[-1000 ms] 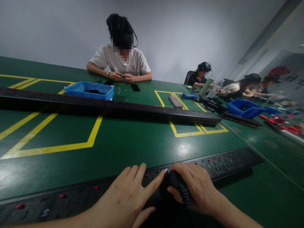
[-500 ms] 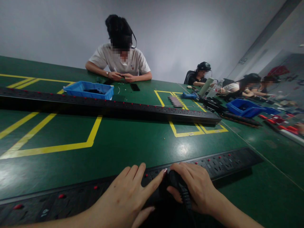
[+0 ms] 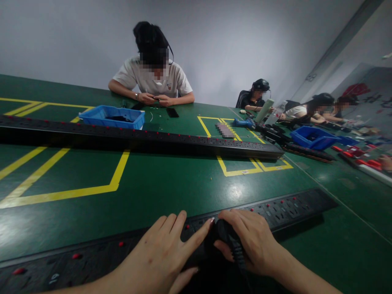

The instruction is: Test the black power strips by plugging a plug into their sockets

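Observation:
A long black power strip (image 3: 306, 204) with red switches and numbered sockets runs diagonally across the near side of the green table. Lying over the strip, my left hand (image 3: 162, 249) is open, its index finger stretched towards the plug and its thumb apart on the near side. My right hand (image 3: 254, 241) is closed around a black plug (image 3: 224, 232), which sits against the strip's top face. From the plug, a ribbed black cord (image 3: 239, 259) hangs down towards me. The plug's pins and the socket beneath are hidden.
A second black power strip (image 3: 171, 143) lies farther back. Behind it are a blue tray (image 3: 116, 122), a dark phone (image 3: 172, 112) and a person (image 3: 153, 81) seated opposite. Another blue bin (image 3: 312, 141) stands to the right, near other people at work. Yellow tape (image 3: 70, 192) marks the table.
The whole view has shifted slightly. Both hands keep the same pose on the strip and plug.

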Demonstrator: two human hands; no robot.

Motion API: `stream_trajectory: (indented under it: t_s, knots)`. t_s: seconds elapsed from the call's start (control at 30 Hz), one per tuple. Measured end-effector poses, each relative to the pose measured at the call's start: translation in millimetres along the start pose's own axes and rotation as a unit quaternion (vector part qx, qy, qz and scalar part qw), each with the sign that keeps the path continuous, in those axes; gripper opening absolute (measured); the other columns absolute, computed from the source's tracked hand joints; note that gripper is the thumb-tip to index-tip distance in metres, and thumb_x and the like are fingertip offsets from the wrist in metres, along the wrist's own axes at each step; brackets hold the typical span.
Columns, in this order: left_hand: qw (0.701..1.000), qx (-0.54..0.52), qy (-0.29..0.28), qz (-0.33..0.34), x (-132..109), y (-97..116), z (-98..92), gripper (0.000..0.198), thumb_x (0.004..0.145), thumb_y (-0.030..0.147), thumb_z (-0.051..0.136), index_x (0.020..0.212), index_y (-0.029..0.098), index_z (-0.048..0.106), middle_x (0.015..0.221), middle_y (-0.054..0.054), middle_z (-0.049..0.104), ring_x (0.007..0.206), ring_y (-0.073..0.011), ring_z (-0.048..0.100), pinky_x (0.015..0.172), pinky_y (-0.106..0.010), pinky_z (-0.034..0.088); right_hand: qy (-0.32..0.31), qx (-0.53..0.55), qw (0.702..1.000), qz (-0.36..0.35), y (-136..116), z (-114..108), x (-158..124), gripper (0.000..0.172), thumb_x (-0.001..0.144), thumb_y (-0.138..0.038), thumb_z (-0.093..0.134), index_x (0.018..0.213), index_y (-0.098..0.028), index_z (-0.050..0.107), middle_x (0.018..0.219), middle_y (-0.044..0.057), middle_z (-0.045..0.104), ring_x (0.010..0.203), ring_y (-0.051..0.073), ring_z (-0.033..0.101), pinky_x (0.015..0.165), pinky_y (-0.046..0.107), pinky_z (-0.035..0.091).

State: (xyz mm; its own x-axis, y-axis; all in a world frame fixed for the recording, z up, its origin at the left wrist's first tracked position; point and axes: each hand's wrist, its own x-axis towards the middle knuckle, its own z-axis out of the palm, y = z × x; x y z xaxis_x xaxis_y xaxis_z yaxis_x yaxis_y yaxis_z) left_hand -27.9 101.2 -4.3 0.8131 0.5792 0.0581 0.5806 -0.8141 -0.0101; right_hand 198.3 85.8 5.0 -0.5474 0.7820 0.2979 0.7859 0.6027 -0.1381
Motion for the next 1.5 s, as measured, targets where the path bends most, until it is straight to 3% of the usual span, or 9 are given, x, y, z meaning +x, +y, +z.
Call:
stream_trajectory:
  t_s: [1.5]
  knots:
    - [1.0, -0.006, 0.002, -0.004, 2.2, 0.8, -0.6, 0.08, 0.072, 0.029, 0.062, 0.139, 0.025, 0.017, 0.116, -0.023, 0.052, 0.095, -0.0337, 0.056, 0.073, -0.045, 0.048, 0.013, -0.011, 1.0, 0.0, -0.2, 1.4, -0.2, 0.029, 0.081, -0.037, 0.048, 0.101, -0.016, 0.045, 0.076, 0.003, 0.061, 0.067, 0.015, 0.058, 0.058, 0.025, 0.041]
